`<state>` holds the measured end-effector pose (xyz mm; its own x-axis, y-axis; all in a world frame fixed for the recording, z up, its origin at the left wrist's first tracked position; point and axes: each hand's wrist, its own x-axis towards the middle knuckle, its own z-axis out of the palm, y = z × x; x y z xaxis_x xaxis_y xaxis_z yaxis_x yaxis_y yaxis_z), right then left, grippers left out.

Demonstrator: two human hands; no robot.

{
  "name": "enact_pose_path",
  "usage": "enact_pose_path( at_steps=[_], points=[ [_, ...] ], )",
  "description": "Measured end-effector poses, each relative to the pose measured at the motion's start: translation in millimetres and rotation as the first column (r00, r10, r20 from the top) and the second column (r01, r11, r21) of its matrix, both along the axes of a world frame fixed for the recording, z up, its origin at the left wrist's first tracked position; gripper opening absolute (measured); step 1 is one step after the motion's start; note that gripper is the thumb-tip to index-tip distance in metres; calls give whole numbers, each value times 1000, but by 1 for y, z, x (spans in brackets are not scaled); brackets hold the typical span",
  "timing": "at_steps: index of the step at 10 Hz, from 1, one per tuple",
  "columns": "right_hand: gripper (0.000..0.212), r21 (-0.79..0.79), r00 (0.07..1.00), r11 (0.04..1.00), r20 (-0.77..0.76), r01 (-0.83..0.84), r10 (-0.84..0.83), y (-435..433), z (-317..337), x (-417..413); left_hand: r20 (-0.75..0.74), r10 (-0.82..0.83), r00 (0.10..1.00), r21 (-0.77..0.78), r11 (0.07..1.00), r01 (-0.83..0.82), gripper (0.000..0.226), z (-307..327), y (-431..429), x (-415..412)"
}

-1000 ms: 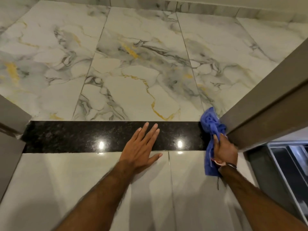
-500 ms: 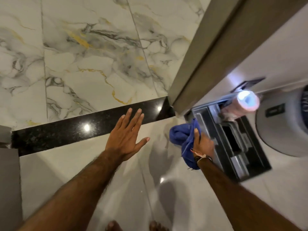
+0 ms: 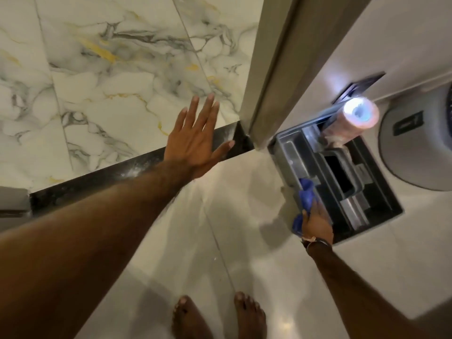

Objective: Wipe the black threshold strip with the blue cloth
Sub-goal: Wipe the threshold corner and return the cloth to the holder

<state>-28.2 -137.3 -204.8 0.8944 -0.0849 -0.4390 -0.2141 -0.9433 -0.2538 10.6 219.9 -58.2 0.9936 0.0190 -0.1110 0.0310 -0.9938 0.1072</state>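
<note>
Marble floor tiles with grey and gold veins are filling the far side of the doorway, and plain glossy tiles are lying on the near side. Between them the black threshold strip is running at a slant from the lower left up to the foot of the grey door frame. The person's left hand is reaching out flat over the strip near the frame, fingers spread and straight, holding nothing; whether the palm is pressing on the stone or hovering just above it is hard to tell. A pale dusty smear is showing on the strip just beside that forearm.

The right hand is well apart from the strip, down at a dark grey caddy sitting on the plain tiles beside the frame. It is gripping the blue cloth, which is bunched and poking up past the fingers against the caddy's near edge. A thin band is circling that wrist. A pinkish roll is standing in the caddy's far end, its top glaring white. Two bare feet are planted on the plain tiles at the bottom.
</note>
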Motion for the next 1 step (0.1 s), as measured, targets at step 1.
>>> enact_pose_path(
  at_steps=[1],
  points=[
    [68, -51, 997, 996, 15, -70, 71, -8, -4, -9, 62, -33, 998, 3, 999, 33, 88, 20, 5, 11]
  ],
)
